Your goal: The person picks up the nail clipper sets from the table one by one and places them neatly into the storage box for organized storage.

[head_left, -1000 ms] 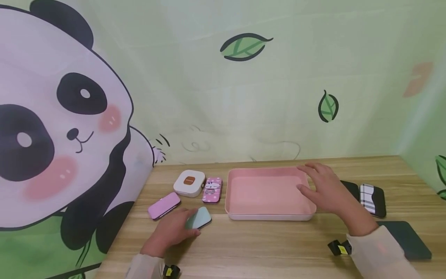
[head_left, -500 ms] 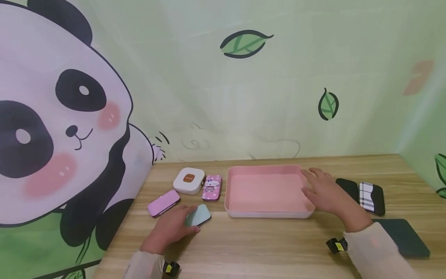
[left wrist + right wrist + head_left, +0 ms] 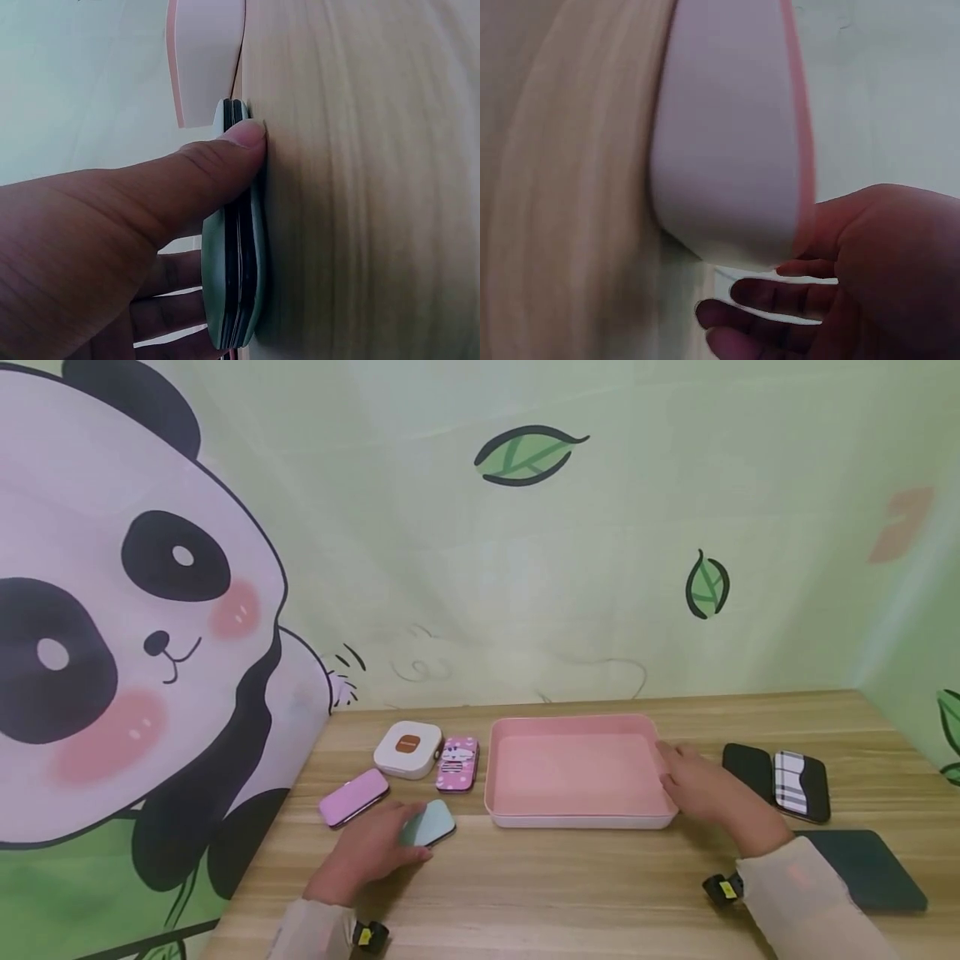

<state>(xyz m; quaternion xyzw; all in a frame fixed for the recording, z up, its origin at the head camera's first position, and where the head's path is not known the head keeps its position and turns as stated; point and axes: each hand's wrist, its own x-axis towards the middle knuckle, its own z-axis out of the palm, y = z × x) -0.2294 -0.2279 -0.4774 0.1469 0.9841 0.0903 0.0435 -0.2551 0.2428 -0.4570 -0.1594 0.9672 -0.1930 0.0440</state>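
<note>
Fingers of a person's left hand hold a pale green case low over a wood-grain desk, thumb laid across its dark edge and the other fingers behind it, parted only by the case's breadth. Whether the case touches the desk cannot be told. Just left of those fingers lies a lilac case; beyond the fingertips sit a white rounded box with a brown label and, beside it, a pink cat-print case.

To the right of the left fingers stands a shallow pink tray, its right rim at the fingers of the right hand. The right wrist view shows that hand's thumb reaching behind the rim and the remaining fingers extended, spread slightly, past the corner; how firmly they grip the tray cannot be told.

Right of the right fingers lie a black case and a checked case, side by side. Nearer the person, partly behind the right sleeve, rests a dark green slab.
</note>
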